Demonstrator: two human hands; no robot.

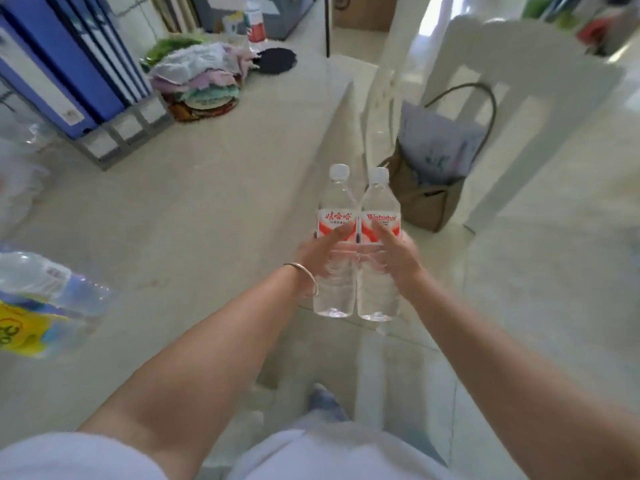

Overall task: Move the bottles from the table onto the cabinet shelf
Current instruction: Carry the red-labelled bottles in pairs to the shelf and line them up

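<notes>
- Pale table [194, 188] filling the left and centre, its right edge running down toward the bottles.
- White plastic chair [512, 81] at upper right, standing on a light tiled floor [540, 306] beside the table.
- Blue ring binders [69, 64] upright in a grey rack at the table's far left corner.
- Tan bag [429, 199] with a dark looped handle near the chair's foot, just behind the bottles.
- Heap of folded cloths [201, 77] in pastel colours on the table, right of the binders.
- Blurred clear bottles with a yellow and blue wrapper [31, 327] at the left edge, on the table.
- Two upright clear water bottles, side by side and touching, held in the air just off the table's right edge, above the floor: left bottle [335, 202] and right bottle [380, 206], each with a white cap and red-and-white label.
- Left hand [318, 251] curled round the left bottle's middle, fingers across the label; silver bangle [304, 275] on that wrist.
- Right hand [394, 254] curled round the right bottle the same way.
- Another labelled bottle [254, 22] standing far back on the table.
</notes>
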